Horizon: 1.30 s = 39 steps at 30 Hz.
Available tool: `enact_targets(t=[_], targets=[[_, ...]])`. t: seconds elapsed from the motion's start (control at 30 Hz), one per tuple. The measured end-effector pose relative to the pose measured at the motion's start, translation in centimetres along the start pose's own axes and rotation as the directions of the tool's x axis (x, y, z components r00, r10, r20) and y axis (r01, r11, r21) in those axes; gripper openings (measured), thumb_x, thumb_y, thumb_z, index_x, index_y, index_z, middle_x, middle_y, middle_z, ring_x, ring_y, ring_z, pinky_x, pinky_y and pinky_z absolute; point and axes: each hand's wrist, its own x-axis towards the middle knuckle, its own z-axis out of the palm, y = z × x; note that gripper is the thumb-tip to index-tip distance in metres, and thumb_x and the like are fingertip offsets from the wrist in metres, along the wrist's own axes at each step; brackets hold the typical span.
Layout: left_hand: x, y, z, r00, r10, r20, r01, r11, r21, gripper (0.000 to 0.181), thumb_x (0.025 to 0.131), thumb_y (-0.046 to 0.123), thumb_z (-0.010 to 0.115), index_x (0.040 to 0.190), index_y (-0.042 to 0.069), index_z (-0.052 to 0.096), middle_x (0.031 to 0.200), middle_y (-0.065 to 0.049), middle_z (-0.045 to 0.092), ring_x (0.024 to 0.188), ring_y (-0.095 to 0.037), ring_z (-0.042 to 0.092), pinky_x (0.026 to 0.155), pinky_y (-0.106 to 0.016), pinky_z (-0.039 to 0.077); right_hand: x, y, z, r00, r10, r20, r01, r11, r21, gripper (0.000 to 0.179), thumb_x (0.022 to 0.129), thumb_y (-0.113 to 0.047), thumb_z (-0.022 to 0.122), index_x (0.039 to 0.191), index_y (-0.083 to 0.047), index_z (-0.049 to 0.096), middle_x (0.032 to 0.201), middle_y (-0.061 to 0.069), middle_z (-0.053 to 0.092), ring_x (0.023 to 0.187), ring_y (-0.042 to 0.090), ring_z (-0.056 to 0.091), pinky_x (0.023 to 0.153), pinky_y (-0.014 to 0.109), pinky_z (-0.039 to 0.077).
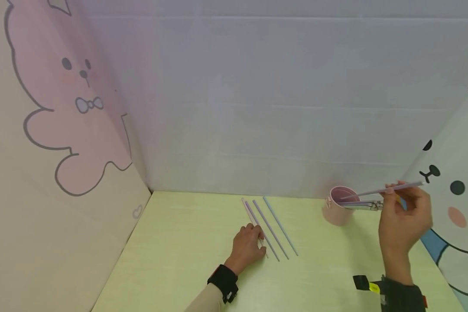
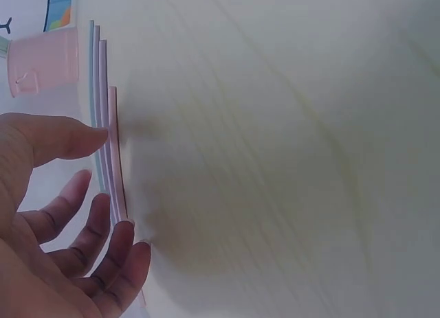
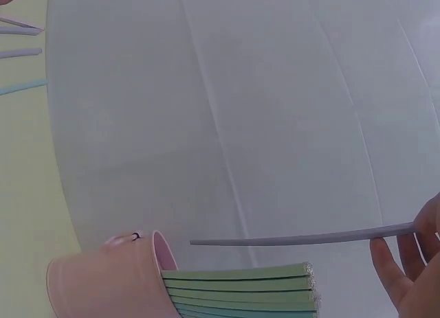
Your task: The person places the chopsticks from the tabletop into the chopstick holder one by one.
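My right hand (image 1: 407,212) pinches a slim lilac stick (image 3: 295,240) between thumb and fingers near one end. Its other end points left, overlapping the mouth of a small pink bucket (image 1: 335,218) in the head view. Several green and bluish sticks (image 3: 240,285) with glittery ends stand in that bucket, sticking out of it. My left hand (image 1: 247,245) rests at the table over a pink stick (image 2: 119,170), thumb and fingers apart and loosely bent. Two purple sticks (image 1: 271,229) and a blue stick (image 1: 281,226) lie side by side to the right of it.
The pale yellow-green table (image 1: 171,251) meets a plain whitish back curtain (image 1: 234,108). A pink cartoon animal (image 1: 70,99) is printed on the left side sheet, a white one (image 1: 444,208) on the right. The bucket stands close to the back edge.
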Motion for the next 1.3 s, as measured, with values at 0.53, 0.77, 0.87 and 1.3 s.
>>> enact_targets(t=[0.53,0.77,0.87,1.3], targets=[[0.1,-0.7,0.5,0.992,-0.126,0.0,0.126,0.99,0.064,0.022,0.071,0.032,0.073,0.076,0.019,0.056,0.075,0.001,0.05,0.065,-0.019,0.041,0.056,-0.031,0.037,-0.3,0.5,-0.3,0.997,0.077,-0.029,-0.079,0.994,-0.077,0.023,0.088,0.0,0.067,0.111,-0.001,0.068,0.102,0.01,0.069,0.091,0.016,0.067,0.074,0.01,0.053],[-0.2,-1.5,-0.1,0.983,-0.185,-0.022,0.186,0.979,0.083,0.025,0.069,0.028,0.072,0.08,0.015,0.054,0.076,-0.002,0.049,0.066,-0.022,0.042,0.057,-0.035,0.04,-0.9,1.5,-0.1,0.989,0.147,-0.022,-0.149,0.985,-0.09,0.027,0.086,0.002,0.069,0.113,-0.002,0.068,0.103,0.009,0.07,0.09,0.013,0.067,0.073,0.008,0.051],[-0.3,-1.9,-0.4,0.978,-0.207,-0.035,0.209,0.974,0.081,0.022,0.069,0.022,0.07,0.079,0.012,0.053,0.075,-0.005,0.048,0.066,-0.024,0.041,0.057,-0.036,0.039,-1.1,1.7,0.0,0.983,0.181,-0.005,-0.18,0.978,-0.108,0.028,0.085,0.003,0.069,0.113,-0.001,0.067,0.103,0.008,0.069,0.09,0.01,0.066,0.072,0.006,0.05],[-0.3,-2.7,-2.4,0.949,-0.316,-0.024,0.316,0.941,0.119,0.02,0.071,0.001,0.066,0.073,0.004,0.046,0.069,-0.014,0.047,0.058,-0.032,0.052,0.047,-0.041,0.044,-1.4,-0.1,-0.1,0.981,0.194,0.03,-0.19,0.975,-0.113,0.027,0.086,0.007,0.066,0.111,-0.001,0.068,0.097,-0.002,0.066,0.091,0.007,0.065,0.072,0.005,0.05]])
